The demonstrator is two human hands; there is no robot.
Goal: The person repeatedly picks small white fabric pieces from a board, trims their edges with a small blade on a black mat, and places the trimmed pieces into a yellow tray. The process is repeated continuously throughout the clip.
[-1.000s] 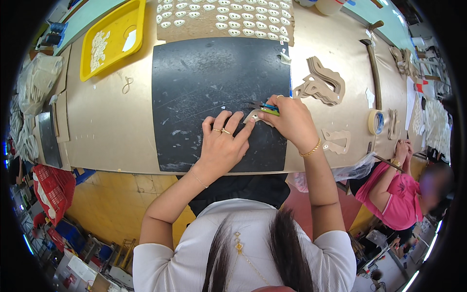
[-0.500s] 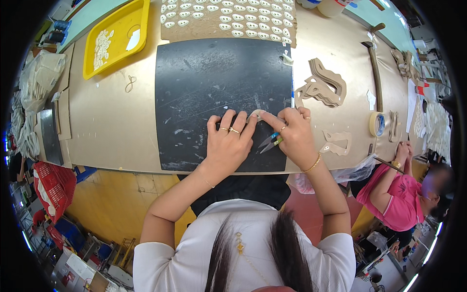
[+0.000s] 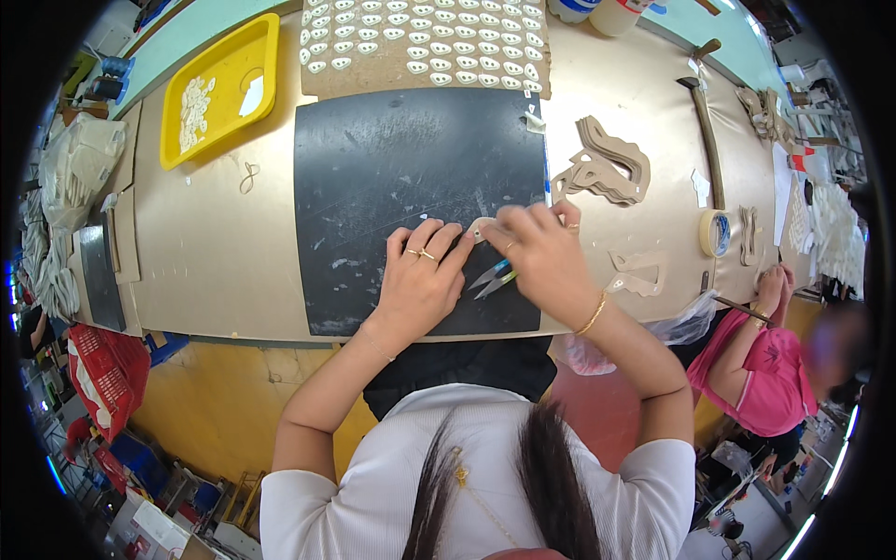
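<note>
A small pale piece (image 3: 482, 227) lies on the black mat (image 3: 392, 159), which rests on the tan surface (image 3: 224, 271), and the fingertips of both hands meet at it. The left hand (image 3: 420, 275) is laid low with its fingers slightly spread, the index fingertip against the near left end of the piece; whether the thumb closes that grip I cannot tell. The right hand (image 3: 551, 261), partly blurred, holds snips (image 3: 491, 279) in its grip, their 2 blades parted and pointing down-left over the mat, while its index finger reaches the right side of the piece. The piece looks light, thin and bendable, likely easy to crease or nick, and it could slide on the smooth mat. The best hold is probably light, flat pressure at its 2 ends, clear of the dark spot and away from the blades.
</note>
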